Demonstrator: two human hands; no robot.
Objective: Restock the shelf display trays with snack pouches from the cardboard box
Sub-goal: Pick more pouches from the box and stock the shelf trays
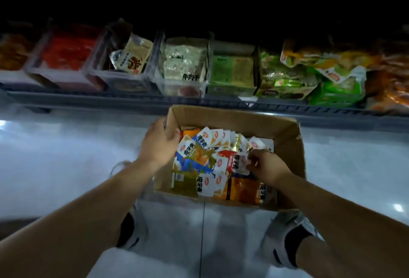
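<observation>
Down at the cardboard box (287,142), picking stage: left grip (160,142) clamped on its wall, right grip (267,167) pinching 1 red pouch (234,159), probably next a lift toward a shelf tray (124,81).

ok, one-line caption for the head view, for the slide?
Restocking: left hand grips the box wall, right hand pinches a pouch inside, trays beyond.

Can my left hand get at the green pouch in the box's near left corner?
Probably yes: the green pouch lies mostly uncovered, close to the left hand, which holds the box wall.
</observation>
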